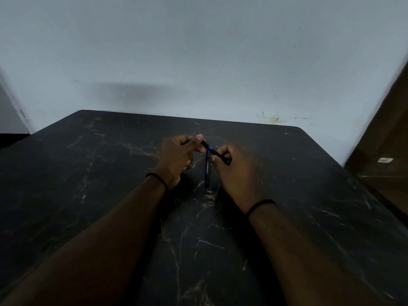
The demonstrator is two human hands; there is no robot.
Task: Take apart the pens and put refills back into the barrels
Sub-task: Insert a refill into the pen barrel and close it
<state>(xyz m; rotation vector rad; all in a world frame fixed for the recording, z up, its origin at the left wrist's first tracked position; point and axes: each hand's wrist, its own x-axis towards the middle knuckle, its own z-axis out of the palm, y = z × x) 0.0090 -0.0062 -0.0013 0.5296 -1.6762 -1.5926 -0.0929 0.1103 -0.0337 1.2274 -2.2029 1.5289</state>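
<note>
While my left hand [176, 155] pinches one end of the slim dark pen [209, 149] and my right hand [231, 166] curls round the other, both grips tight, it hangs just above the table [88, 195], over a second blue pen [207, 171] lying between my wrists. It looks light, stiff and smooth, probably slippery, so I would hold near the joint and twist gently.

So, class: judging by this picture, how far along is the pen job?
Done: nothing visibly finished; no loose refill shows. In hand: the left hand and right hand grip opposite ends of a black pen held above the black marble-patterned table. Left: that pen, plus the dark blue pen lying whole on the table between the hands.
</note>
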